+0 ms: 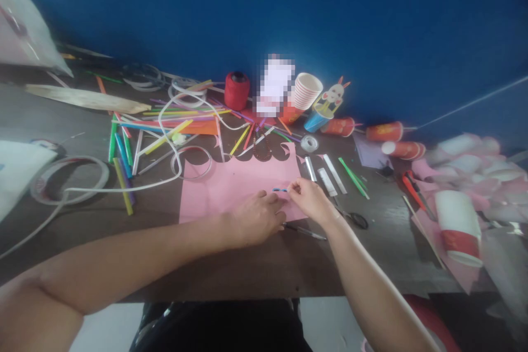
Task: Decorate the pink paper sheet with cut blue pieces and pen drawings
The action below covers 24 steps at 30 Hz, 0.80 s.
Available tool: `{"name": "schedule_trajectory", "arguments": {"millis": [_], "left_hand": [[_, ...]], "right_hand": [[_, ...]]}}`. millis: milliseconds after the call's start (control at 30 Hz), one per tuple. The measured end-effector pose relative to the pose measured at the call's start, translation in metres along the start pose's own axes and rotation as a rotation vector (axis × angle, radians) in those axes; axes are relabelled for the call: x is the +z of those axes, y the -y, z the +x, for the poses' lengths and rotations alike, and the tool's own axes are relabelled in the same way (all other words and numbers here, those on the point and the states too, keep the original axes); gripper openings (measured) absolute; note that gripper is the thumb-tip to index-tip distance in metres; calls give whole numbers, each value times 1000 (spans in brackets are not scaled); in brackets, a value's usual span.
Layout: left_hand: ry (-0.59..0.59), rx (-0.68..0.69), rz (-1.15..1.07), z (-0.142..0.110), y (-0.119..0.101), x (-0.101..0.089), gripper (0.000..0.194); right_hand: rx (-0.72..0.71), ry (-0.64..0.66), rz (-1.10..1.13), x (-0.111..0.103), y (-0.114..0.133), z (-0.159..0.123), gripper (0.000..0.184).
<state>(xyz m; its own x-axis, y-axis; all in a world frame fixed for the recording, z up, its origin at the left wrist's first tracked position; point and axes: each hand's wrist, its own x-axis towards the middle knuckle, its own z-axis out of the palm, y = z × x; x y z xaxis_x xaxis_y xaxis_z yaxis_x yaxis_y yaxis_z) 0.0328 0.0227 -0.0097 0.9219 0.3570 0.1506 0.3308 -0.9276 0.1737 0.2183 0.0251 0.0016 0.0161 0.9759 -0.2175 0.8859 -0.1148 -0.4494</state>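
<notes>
A pink sheet of paper [223,181] with a scalloped far edge lies in front of me. My left hand [259,217] rests palm down on its near part, fingers lightly bent over the paper. Just to the right, my right hand [307,196] is closed in a pinch at a small blue looped piece [279,190], too small to name, that shows beside the fingertips. A pen [305,231] lies below the hands. Scissors with dark handles [358,221] lie to the right, partly behind my right wrist.
Coloured straws [181,135] and a white cable [124,189] spread over the left. At the back are a red thread spool [237,91], stacked paper cups [308,91] and a tape roll [309,144]. A glue stick [327,182], a lying cup [457,225] and paper scraps [490,181] are on the right.
</notes>
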Motion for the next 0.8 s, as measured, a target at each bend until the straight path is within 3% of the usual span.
{"name": "schedule_trajectory", "arguments": {"millis": [800], "left_hand": [[-41, -19, 25, 0, 0, 2, 25]], "right_hand": [[-17, 122, 174, -11, 5, 1, 20]]}}
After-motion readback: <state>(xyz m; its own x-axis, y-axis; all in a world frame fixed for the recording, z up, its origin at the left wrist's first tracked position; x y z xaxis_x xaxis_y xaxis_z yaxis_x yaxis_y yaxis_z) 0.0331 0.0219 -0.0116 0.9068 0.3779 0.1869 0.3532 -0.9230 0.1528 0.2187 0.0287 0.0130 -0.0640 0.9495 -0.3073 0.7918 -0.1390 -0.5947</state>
